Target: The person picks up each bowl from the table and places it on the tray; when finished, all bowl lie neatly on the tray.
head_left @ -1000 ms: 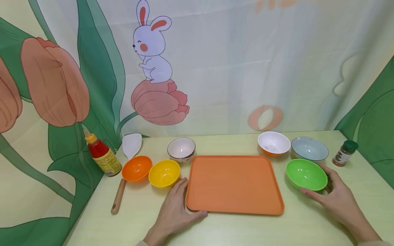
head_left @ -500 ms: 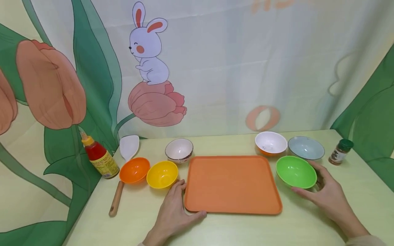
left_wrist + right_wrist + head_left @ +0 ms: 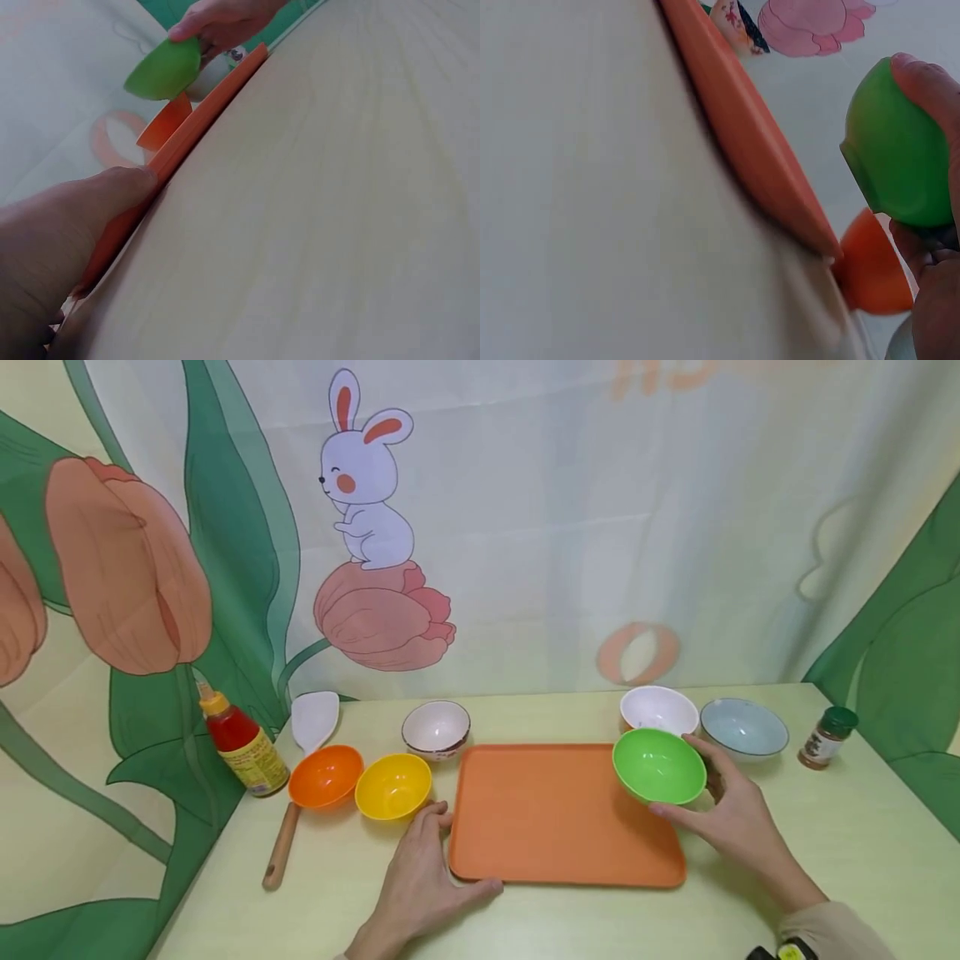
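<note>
My right hand [image 3: 738, 814] holds a green bowl [image 3: 658, 766] by its right side, thumb at the near rim and fingers on the far side. The bowl is raised above the right part of an orange rectangular tray [image 3: 555, 827]; in the right wrist view its green outer wall [image 3: 896, 150] shows above the tray edge. At the tray's near left corner, my left hand [image 3: 423, 877] rests with the fingers along the left side and the thumb along the front edge. The left wrist view shows that thumb [image 3: 124, 184] touching the tray's edge [image 3: 210, 105].
Left of the tray are a yellow bowl [image 3: 393, 787], an orange bowl [image 3: 326, 775], a spatula [image 3: 279, 847], and a red sauce bottle [image 3: 243, 743]. Behind stand a patterned white bowl [image 3: 437, 727], a white-and-orange bowl [image 3: 658, 706], a grey-blue bowl [image 3: 744, 725] and a green-capped jar [image 3: 827, 737].
My right hand has carried the green bowl leftward, from beside the tray to over its right part. My left hand has stayed at the tray's corner.
</note>
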### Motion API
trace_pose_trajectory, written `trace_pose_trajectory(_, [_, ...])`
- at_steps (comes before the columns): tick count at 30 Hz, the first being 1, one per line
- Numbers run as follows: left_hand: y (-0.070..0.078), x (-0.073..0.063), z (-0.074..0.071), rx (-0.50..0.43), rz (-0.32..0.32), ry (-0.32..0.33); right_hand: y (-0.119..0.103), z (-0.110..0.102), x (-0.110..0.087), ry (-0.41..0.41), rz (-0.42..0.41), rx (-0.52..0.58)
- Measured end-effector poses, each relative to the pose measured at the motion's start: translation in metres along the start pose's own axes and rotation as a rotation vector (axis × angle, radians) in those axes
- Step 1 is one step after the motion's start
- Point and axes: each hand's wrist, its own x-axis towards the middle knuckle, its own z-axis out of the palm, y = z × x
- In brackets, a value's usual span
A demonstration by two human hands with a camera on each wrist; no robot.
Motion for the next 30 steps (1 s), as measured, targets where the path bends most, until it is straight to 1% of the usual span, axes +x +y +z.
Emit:
trace_pose_trajectory(5, [0.002,-0.002,0.001,0.013,-0.037,-0.002,-0.014,0.020,0.019,-0.019,-0.024,0.040])
trace_pose_trajectory(9, [0.003,-0.002,0.002,0.027,-0.040,0.003,-0.023,0.033,0.035,-0.043,-0.039,0.073])
trace_pose_trajectory(11, [0.002,-0.001,0.001,0.029,-0.029,0.002,-0.026,0.039,0.042,-0.059,-0.044,0.094])
trace_pose_trajectory(14, [0.000,-0.001,0.000,0.042,0.009,0.006,-0.028,0.050,0.053,-0.090,-0.050,0.142])
trace_pose_trajectory(17, [-0.002,-0.001,0.000,0.060,0.043,0.000,-0.031,0.062,0.061,-0.124,-0.037,0.171])
trace_pose_trajectory(22, [-0.003,-0.001,0.000,0.070,0.062,-0.015,-0.037,0.081,0.071,-0.172,0.005,0.153])
trace_pose_trajectory(28, [-0.003,-0.001,-0.001,0.057,0.077,-0.021,-0.046,0.103,0.080,-0.199,0.022,0.058])
trace_pose_trajectory(30, [-0.003,-0.001,0.000,0.050,0.087,-0.023,-0.049,0.110,0.083,-0.214,0.025,0.069])
